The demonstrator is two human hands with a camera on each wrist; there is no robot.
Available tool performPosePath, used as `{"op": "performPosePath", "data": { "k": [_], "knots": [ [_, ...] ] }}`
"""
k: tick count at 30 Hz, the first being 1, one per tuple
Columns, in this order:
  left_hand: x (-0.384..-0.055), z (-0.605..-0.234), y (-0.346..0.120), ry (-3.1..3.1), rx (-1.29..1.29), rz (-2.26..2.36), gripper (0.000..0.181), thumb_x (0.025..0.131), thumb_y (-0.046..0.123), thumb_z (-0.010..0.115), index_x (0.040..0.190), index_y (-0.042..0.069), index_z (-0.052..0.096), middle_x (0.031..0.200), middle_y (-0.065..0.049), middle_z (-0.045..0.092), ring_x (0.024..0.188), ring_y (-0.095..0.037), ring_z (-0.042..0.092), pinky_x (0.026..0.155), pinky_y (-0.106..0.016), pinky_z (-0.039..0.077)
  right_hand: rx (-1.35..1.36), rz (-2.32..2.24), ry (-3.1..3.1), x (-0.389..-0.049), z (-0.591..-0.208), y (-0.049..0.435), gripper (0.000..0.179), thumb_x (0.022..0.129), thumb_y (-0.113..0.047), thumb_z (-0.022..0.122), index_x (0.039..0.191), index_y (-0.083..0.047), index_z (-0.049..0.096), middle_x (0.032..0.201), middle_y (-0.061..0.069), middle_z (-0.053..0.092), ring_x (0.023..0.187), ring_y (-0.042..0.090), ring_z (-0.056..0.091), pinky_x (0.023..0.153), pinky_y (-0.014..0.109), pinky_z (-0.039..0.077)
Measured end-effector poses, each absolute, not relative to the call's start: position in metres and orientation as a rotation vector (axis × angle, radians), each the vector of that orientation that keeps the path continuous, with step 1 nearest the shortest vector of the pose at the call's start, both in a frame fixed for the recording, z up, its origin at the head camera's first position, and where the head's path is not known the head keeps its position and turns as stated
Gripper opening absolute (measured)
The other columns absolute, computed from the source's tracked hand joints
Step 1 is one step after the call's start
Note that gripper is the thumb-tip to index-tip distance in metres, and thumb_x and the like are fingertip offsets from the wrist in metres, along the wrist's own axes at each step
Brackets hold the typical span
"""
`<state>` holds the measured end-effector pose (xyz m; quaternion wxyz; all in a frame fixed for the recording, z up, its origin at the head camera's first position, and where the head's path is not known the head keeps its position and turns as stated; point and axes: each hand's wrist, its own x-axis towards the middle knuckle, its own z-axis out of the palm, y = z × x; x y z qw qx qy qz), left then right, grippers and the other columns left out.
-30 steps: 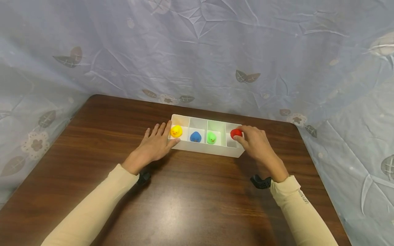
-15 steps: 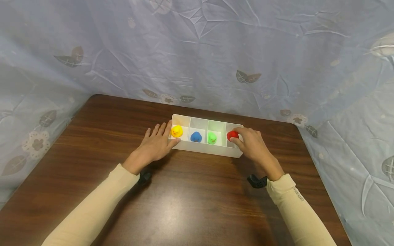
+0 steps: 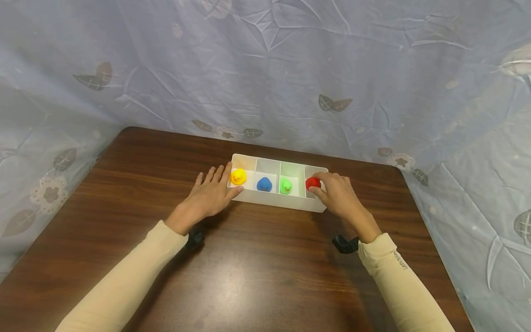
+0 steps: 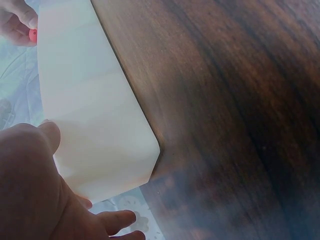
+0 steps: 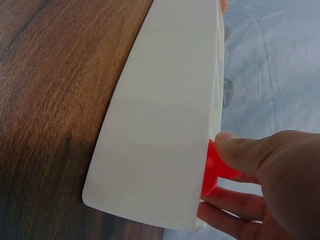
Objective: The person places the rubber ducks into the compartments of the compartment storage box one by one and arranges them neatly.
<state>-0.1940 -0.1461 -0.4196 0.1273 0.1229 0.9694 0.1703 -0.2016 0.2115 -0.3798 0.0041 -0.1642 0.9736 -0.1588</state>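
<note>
A white divided box (image 3: 282, 199) stands on the table, its compartments in a row. In the rightmost one, my right hand (image 3: 339, 194) pinches a red toy duck (image 5: 215, 165) between thumb and fingers; in the right wrist view the duck pokes partly above the rim. My left hand (image 3: 206, 193) lies with spread, fairly straight fingers against the box's left end, the thumb at its front rim. A yellow duck (image 3: 238, 176) sits in the leftmost compartment, then a blue duck (image 3: 264, 185), then a green duck (image 3: 286, 185). The red duck's underside is hidden.
The brown wooden table (image 3: 265, 267) stretches in front of the box and to both sides. A pale patterned curtain (image 3: 265, 83) hangs close behind the table's back edge. Dark wrist devices (image 3: 345, 245) show by both cuffs.
My right hand has brought the red duck slightly left and down into the rightmost compartment, then nearly stopped. The left hand and the box have hardly moved.
</note>
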Motion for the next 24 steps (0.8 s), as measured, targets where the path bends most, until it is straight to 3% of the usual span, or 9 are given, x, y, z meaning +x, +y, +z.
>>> {"op": "performPosePath", "data": {
  "k": [15, 21, 24],
  "knots": [
    [-0.1935, -0.4186, -0.1452, 2.82, 0.354, 0.514, 0.09, 0.111, 0.065, 0.03, 0.172, 0.011, -0.009, 0.179, -0.025, 0.01, 0.166, -0.05, 0.009, 0.132, -0.073, 0.006, -0.493, -0.537, 3.06, -0.205, -0.3846, 0.2114, 0.037, 0.101, -0.022, 0.074, 0.132, -0.003, 0.071, 0.123, 0.015, 0.077, 0.114, 0.041, 0.067, 0.105, 0.063, 0.042],
    [-0.193, -0.4193, -0.1449, 2.826, 0.351, 0.519, 0.09, 0.111, 0.065, 0.03, 0.172, 0.011, -0.007, 0.179, -0.025, 0.01, 0.166, -0.051, 0.009, 0.132, -0.073, 0.006, -0.481, -0.546, 3.105, -0.2072, -0.3881, 0.2132, 0.044, 0.099, -0.017, 0.075, 0.139, -0.002, 0.066, 0.14, 0.023, 0.069, 0.126, 0.047, 0.064, 0.108, 0.066, 0.042],
    [-0.193, -0.42, -0.1453, 2.828, 0.347, 0.513, 0.09, 0.111, 0.065, 0.03, 0.172, 0.012, -0.009, 0.179, -0.025, 0.01, 0.166, -0.05, 0.009, 0.132, -0.073, 0.006, -0.486, -0.543, 3.13, -0.2065, -0.389, 0.2156, 0.045, 0.098, -0.014, 0.074, 0.139, -0.001, 0.065, 0.14, 0.026, 0.068, 0.129, 0.05, 0.062, 0.11, 0.068, 0.042]
  ]
}}
